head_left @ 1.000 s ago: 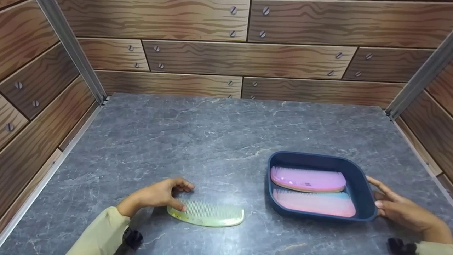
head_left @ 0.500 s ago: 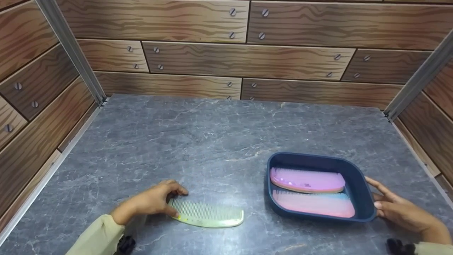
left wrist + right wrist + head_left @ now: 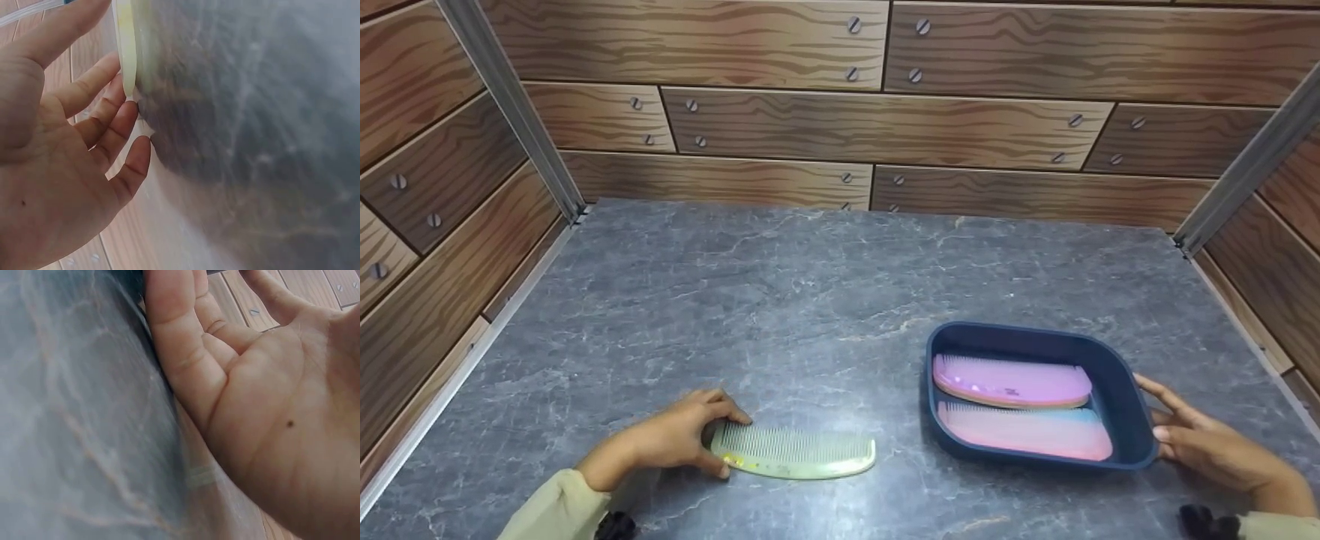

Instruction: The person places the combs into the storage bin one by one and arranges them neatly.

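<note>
A pale green translucent comb (image 3: 795, 457) with a yellow pattern lies on the grey marbled table, teeth facing away. My left hand (image 3: 675, 435) is around its left end, thumb at the near edge and index finger at the toothed edge. In the left wrist view, the comb's end (image 3: 129, 56) sits between thumb and bent fingers. My right hand (image 3: 1215, 442) rests against the right outer wall of a dark blue tray (image 3: 1042, 334), fingers fairly straight. Inside the tray lie a purple comb (image 3: 1012, 381) and, nearer, a pink-and-blue comb (image 3: 1024, 431).
The marbled tabletop (image 3: 810, 300) stretches between the tray and the back. Wood-patterned panels (image 3: 780, 120) wall it in at the back and sides, with grey metal posts (image 3: 510, 105) at the corners.
My left hand has slid left and toward me, its thumb moving off the comb's face to its near edge. The comb has shifted slightly. My right hand and the tray hold their place.
</note>
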